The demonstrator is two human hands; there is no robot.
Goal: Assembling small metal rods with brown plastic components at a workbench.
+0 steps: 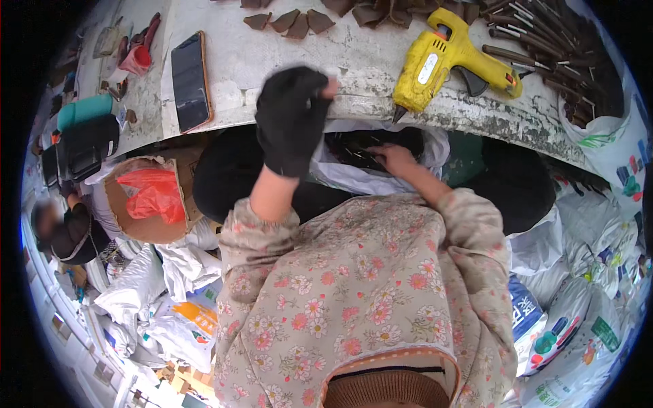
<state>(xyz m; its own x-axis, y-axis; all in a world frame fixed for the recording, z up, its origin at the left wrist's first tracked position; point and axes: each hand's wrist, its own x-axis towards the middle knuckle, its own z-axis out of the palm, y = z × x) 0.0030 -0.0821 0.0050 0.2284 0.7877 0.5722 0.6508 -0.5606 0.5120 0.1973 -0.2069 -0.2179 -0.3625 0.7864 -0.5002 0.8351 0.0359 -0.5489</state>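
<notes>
Perhaps the yellow glue gun (435, 62) could fall into the white bag (340, 179), since its nozzle (399, 112) points to the counter (364, 51) edge, at the bag's one o'clock; a careless knock would cause this. The bag lies open between the dark trouser legs (235, 173), its dark contents (348, 144) showing thin bright marks. The right hand (396, 160) touches these contents; whether it grips, I cannot tell. At ten o'clock, the black-gloved left hand (294, 115) is blurred, its hold unclear.
</notes>
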